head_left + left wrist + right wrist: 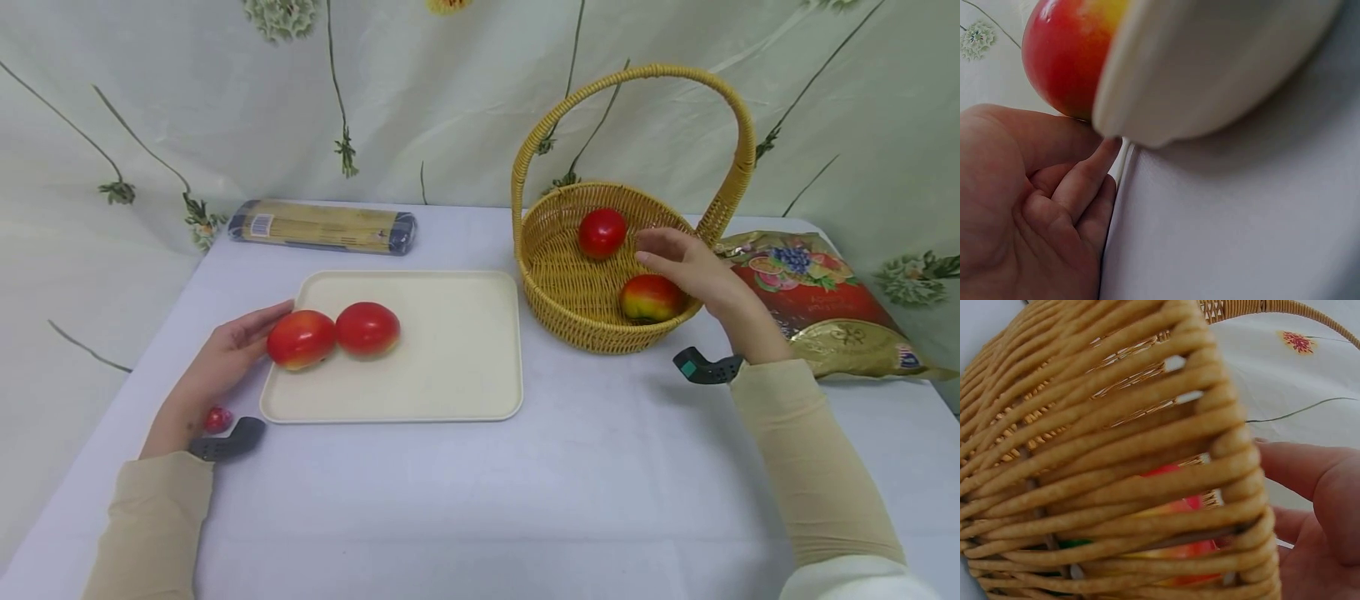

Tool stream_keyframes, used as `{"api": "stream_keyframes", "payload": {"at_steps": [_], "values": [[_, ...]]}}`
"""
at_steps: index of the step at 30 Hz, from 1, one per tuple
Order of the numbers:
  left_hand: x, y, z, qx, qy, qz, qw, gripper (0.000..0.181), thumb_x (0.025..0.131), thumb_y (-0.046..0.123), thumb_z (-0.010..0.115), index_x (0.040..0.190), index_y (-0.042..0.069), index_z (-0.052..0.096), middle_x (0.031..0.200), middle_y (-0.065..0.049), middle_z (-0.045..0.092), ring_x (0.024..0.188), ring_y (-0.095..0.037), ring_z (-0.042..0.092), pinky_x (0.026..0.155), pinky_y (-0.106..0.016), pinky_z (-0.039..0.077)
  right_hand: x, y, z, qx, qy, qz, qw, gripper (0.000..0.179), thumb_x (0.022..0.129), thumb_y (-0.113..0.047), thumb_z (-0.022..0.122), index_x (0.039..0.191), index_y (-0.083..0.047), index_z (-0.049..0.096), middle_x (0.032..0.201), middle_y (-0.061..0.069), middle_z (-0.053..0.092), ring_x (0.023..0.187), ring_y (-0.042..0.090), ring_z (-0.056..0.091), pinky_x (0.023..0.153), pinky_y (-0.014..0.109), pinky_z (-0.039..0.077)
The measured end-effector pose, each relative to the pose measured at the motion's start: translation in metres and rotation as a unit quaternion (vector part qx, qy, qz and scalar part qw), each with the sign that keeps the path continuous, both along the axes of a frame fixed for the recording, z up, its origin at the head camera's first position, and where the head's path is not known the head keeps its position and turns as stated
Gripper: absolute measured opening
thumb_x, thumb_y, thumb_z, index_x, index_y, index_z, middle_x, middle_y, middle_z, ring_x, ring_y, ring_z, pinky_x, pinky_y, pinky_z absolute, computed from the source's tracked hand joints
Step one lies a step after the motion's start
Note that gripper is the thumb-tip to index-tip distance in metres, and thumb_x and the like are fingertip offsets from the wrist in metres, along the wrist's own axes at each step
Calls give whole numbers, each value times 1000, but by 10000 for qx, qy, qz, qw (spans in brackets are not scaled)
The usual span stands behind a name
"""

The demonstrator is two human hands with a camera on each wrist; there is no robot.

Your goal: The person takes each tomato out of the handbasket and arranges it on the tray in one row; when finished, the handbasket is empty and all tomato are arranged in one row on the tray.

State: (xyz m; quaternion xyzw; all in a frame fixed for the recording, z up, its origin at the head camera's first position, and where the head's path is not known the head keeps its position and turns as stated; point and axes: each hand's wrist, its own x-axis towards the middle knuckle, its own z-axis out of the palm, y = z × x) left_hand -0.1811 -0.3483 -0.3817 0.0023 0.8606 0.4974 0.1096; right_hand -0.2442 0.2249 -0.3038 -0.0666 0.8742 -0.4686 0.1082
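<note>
On the left side of a cream tray (450, 350) lie two red fruits: a mango-like one with a yellow patch (302, 340) and a plain red one (367, 329). My left hand (232, 350) is at the tray's left edge, its fingers stretched along the mango-like fruit; the left wrist view shows fingertips (1113, 147) at the tray's rim. My right hand (686, 262) hovers over the right rim of a wicker basket (558, 308), fingers loosely bent and holding nothing. Below it lies a red-yellow fruit (651, 298); a red fruit (602, 233) sits farther back. Wicker partly hides the right hand's wrist view.
A tall handle (645, 73) arches over the basket. Behind the tray lies a plastic-wrapped roll (322, 227). A red and gold bag (817, 300) lies right of the basket, under the right forearm. A small red object (217, 419) is beside the left wrist.
</note>
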Motion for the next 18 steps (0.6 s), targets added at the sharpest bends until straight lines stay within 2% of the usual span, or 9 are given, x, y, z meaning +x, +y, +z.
{"api": "stream_keyframes", "payload": {"at_steps": [7,10,18], "values": [[0,1,0,-79,88,-13,9999,59,95,36,53,147,17,32,148,-9,31,138,-26,19,105,-54,23,-3,0,-3,620,55,485,9969,60,94,-29,57,141,-1,34,142,24,33,129,40,29,101,57,27],[0,1,0,-122,113,-7,9999,58,95,36,52,147,17,33,148,-9,31,138,-26,20,105,-54,24,-3,-1,-4,728,123,690,9949,59,93,-26,59,140,1,35,141,26,34,129,41,29,101,58,27],[0,1,-1,-150,111,21,9998,59,96,36,52,147,15,32,149,-10,31,138,-27,19,105,-54,22,-4,-2,-5,902,63,821,9925,59,92,-27,61,138,1,38,140,26,35,128,41,31,101,57,27]]}}
